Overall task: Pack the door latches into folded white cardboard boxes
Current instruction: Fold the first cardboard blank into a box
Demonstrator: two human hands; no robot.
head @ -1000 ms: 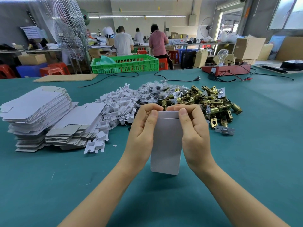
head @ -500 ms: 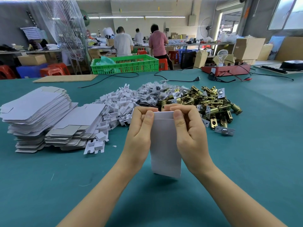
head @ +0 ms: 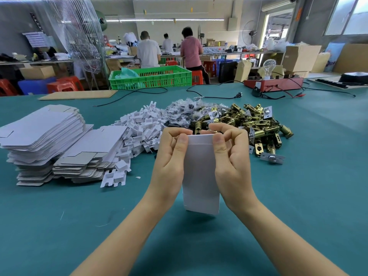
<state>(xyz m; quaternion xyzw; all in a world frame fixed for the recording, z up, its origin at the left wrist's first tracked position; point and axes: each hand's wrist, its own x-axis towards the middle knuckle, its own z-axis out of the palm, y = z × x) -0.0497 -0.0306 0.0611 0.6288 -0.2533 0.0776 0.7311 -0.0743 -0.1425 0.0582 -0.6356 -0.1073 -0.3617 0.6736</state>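
A tall white cardboard box (head: 200, 172) stands upright just above the green table, held between both hands. My left hand (head: 170, 158) grips its left side with the thumb pressed on the upper front. My right hand (head: 231, 156) grips the right side, thumb on the top flap's fold line and fingers curled over the top edge. What is inside the box is hidden. Behind it lies a heap of brass door latches (head: 256, 122), with a pile of white cardboard inserts (head: 139, 126) and small plastic bags (head: 183, 112). Flat unfolded boxes (head: 39, 132) are stacked at the left.
A single latch with a silver plate (head: 270, 157) lies apart at the right of the heap. A green crate (head: 151, 76), black cables (head: 215, 90) and a red tester with a bulb (head: 272, 83) sit at the table's far edge. People work at benches beyond.
The box has shifted slightly toward me and lower. My fingers have folded further over the top flap, and the thumbs have moved along the fold line.
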